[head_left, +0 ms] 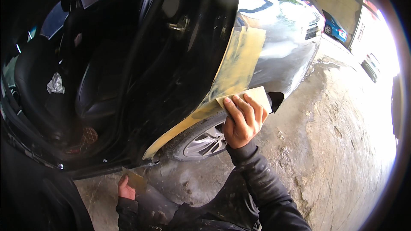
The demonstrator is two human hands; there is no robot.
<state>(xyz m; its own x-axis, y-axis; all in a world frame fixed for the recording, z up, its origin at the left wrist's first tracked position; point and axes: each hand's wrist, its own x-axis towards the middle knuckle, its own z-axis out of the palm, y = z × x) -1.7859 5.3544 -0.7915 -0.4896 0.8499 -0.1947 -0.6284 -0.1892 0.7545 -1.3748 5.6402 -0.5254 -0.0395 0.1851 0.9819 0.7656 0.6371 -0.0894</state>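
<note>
My right hand (243,119) grips a pale yellow flat sheet or pad (259,95) against the rear body panel, just above the wheel arch. Yellow filler (239,57) forms a streaky band up the panel and along the arch edge, beside smudged grey and white patches (278,53). My left hand (127,188) is low at the bottom left, holding a thin olive square piece (136,180) between thumb and fingers; most of those fingers are hidden behind it.
The black car's open doorway (98,94) shows dark seats and a crumpled silver object (55,83). A silver alloy wheel (199,143) sits below the arch on stained concrete floor (325,137). A blue car (335,28) stands by a wall at the back right.
</note>
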